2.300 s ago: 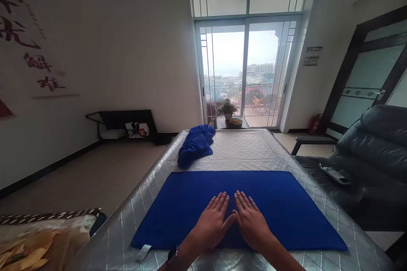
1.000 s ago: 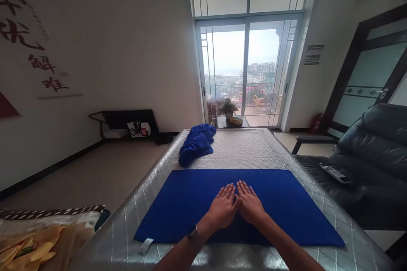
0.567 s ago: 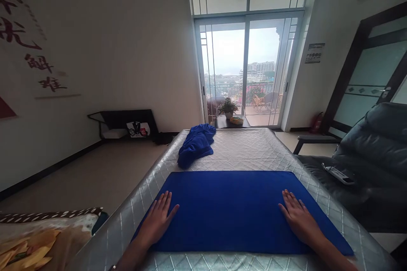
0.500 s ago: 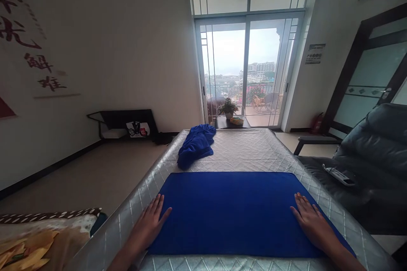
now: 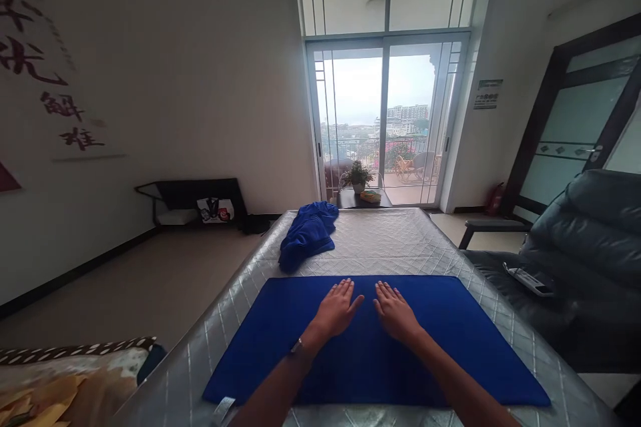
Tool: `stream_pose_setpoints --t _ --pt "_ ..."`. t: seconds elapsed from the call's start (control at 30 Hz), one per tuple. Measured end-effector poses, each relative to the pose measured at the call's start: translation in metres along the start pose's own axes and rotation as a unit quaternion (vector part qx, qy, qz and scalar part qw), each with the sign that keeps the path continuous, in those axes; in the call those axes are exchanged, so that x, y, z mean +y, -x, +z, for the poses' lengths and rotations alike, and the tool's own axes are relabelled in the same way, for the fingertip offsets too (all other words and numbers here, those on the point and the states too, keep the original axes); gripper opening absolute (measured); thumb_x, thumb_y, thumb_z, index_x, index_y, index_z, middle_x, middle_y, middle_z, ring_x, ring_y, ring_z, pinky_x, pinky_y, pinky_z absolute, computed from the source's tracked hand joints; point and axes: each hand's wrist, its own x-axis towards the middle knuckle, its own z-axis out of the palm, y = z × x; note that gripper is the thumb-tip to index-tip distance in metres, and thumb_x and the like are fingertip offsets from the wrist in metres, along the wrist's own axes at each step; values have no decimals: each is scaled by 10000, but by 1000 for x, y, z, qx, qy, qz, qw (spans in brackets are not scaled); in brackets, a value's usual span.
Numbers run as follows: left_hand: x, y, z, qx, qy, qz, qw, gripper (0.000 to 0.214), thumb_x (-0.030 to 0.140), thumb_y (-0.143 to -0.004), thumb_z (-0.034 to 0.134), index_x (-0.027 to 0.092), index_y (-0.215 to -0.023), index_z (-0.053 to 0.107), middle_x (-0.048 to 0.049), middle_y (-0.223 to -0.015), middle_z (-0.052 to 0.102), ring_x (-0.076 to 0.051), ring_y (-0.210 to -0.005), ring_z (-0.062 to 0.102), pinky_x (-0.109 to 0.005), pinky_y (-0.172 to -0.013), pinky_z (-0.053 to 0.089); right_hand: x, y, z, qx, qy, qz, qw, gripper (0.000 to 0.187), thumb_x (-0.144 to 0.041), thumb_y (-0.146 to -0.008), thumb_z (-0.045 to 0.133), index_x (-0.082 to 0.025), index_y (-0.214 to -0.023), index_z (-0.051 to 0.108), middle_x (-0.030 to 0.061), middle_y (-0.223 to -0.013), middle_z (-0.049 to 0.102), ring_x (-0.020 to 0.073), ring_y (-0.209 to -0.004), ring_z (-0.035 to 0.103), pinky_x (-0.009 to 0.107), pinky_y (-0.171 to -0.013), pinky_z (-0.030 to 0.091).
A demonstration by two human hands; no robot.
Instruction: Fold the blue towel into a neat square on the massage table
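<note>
A blue cloth [image 5: 240, 360] lies spread flat, with a small white tag at its near left corner. My left hand [image 5: 336, 307] rests flat near its middle, thumb held apart from the fingers. Close beside it on the right, my right hand [image 5: 394, 310] also lies flat on the cloth, with a gap between the two. Neither hand grips anything. Beneath the cloth is a table with a silver quilted cover [image 5: 380, 233]. A crumpled blue cloth [image 5: 308, 233] sits beyond the spread one, at the far left.
A dark leather armchair [image 5: 575, 267] stands on the right with a white handheld device [image 5: 531, 280] on its seat. Past the table's far end, a potted plant [image 5: 358, 177] stands before the sliding glass door. Yellow items [image 5: 40, 400] lie at lower left.
Both hands have moved inward from the side edges of the spread cloth to its middle. The near left corner and its tag now show. The crumpled cloth stays put.
</note>
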Motion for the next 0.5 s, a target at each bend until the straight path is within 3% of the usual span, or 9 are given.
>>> stream_pose_setpoints --t 0.1,0.2,0.33,0.5 --pt "26 -29 21 28 17 16 999 594 449 -1065 194 120 -1503 424 -191 -1554 390 -284 -1473 317 -512 -1189 300 -23 -28 10 -16 -5 -14 1000 617 -260 -973 247 -83 -1563 295 123 -1627 236 227 -1517 170 415 -1229 133" --pt "16 -30 33 16 11 -7 1000 628 485 -1057 191 113 -1511 413 -181 -1563 377 -278 -1478 305 -496 -1205 275 -13 -37 20 -3 -6 0 1000 624 -314 -990 221 -82 -1565 284 120 -1630 225 224 -1519 155 417 -1229 122" --pt "-42 -9 27 -5 -38 -55 998 641 534 -1042 221 161 -1544 360 -142 -1592 334 -272 -1494 264 -512 -1206 249 36 -28 20 16 0 29 999 654 -417 -1007 180 -93 -1566 283 101 -1631 232 204 -1519 153 405 -1234 104" --pt "-145 29 -6 0 -94 -177 980 622 482 -1043 218 132 -1536 364 -173 -1582 352 -295 -1476 305 -529 -1179 263 138 2 5 40 63 119 990 640 -405 -999 225 -102 -1555 314 104 -1621 260 209 -1505 213 417 -1225 159"
